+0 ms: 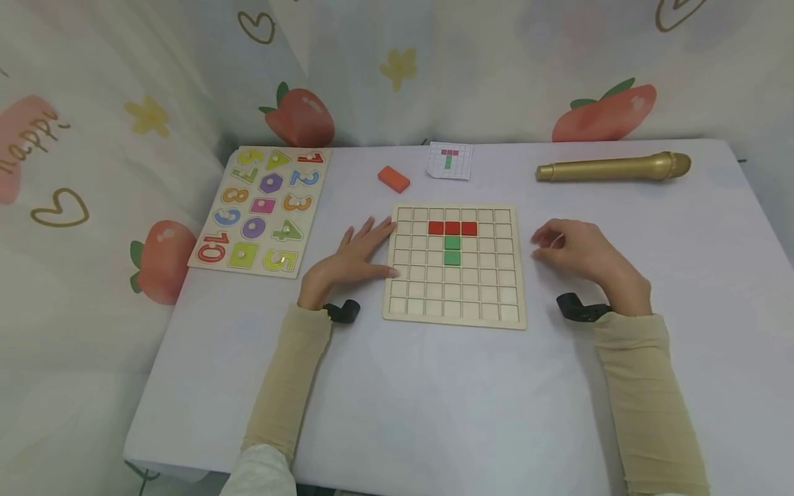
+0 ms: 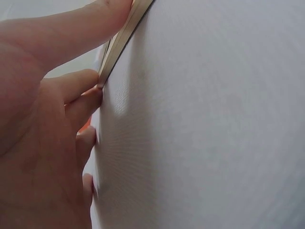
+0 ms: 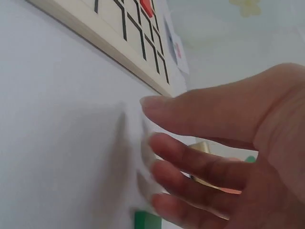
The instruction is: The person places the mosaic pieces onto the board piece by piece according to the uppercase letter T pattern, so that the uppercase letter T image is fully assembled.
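Observation:
A wooden grid board (image 1: 426,308) lies on the table, with a row of three red tiles (image 1: 453,228) and two green tiles (image 1: 452,250) below the middle one, forming a T. My left hand (image 1: 350,265) lies spread at the board's left side, thumb and forefinger touching its edge. To the right of the board, my right hand (image 1: 573,251) hovers low with loosely bent fingers and nothing between them. In the right wrist view a green block (image 3: 147,220) sits on the table by the lowest fingertip; from above the hand hides it.
Beyond the board lie an orange block (image 1: 393,179) and a white pattern card (image 1: 460,165) with a drawn T. A number-and-shape puzzle board (image 1: 263,207) is at the left, a gold microphone (image 1: 611,169) at the back right. Curtains hang behind the table.

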`<state>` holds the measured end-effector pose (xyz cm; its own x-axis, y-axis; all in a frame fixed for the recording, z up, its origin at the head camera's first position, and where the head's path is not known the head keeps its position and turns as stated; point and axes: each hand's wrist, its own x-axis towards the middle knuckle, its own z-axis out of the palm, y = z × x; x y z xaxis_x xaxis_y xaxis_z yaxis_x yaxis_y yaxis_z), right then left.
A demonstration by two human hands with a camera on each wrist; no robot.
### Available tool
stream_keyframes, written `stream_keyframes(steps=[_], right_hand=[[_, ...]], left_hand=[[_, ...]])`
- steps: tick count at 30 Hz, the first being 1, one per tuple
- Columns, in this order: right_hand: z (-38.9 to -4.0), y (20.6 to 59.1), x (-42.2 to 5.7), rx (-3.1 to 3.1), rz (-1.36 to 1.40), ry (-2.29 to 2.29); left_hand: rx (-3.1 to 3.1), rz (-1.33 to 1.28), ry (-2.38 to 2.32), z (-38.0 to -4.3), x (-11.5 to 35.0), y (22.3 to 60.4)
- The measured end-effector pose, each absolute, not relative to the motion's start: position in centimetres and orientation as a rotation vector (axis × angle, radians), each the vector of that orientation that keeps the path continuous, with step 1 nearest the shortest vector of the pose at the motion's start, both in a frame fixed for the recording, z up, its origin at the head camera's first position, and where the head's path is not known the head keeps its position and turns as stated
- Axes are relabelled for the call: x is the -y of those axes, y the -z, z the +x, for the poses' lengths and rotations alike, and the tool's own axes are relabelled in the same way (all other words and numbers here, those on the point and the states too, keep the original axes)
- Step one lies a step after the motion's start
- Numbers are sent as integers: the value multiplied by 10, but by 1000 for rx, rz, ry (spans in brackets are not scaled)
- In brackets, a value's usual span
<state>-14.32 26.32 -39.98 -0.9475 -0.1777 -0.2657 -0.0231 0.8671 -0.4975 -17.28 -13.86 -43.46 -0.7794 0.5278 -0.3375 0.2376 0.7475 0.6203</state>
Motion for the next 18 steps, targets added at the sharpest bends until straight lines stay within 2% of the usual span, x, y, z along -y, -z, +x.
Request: stream_keyframes(steps=[8, 18], right_hand=[[-138, 390, -290, -2686, -41, 623], [-140, 393, -300, -2634, -75, 629]], left_hand=[[-2436, 594, -776, -173, 139, 434], [-2437, 577, -764, -175, 139, 437]])
